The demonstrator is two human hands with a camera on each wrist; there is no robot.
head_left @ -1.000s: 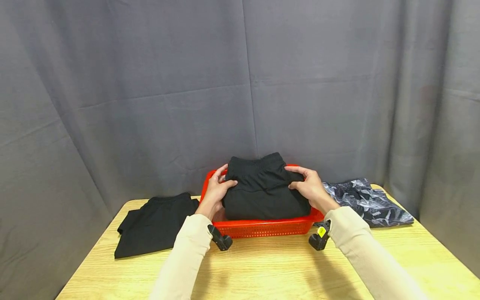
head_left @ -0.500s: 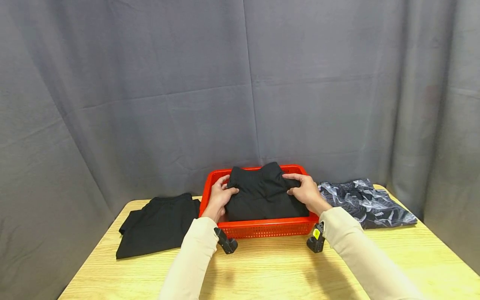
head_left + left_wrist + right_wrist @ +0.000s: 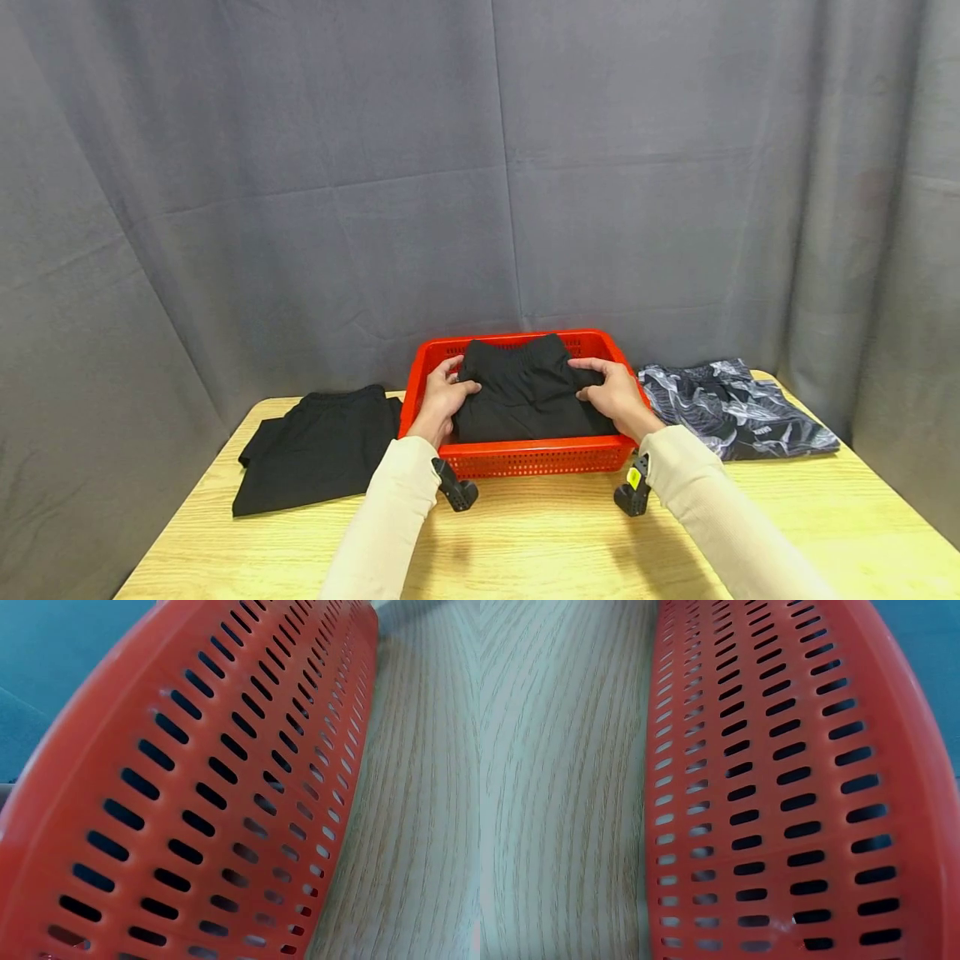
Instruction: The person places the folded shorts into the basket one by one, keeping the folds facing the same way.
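Observation:
A folded black garment (image 3: 528, 392) lies inside the red slotted basket (image 3: 525, 454) at the back middle of the wooden table. My left hand (image 3: 444, 398) grips its left edge, thumb on top. On the opposite edge my right hand (image 3: 613, 393) holds it the same way. Both wrist views are filled by the basket's perforated front wall (image 3: 225, 787) (image 3: 780, 795) beside the table's wood grain; neither hand shows there.
A second folded black garment (image 3: 315, 450) lies on the table left of the basket. A grey patterned garment (image 3: 738, 408) lies to its right. A grey curtain (image 3: 480, 167) hangs close behind. The wooden tabletop (image 3: 540, 542) stretches in front of the basket.
Both hands have lowered the black garment from above the basket's rim down into the basket, and still hold its sides.

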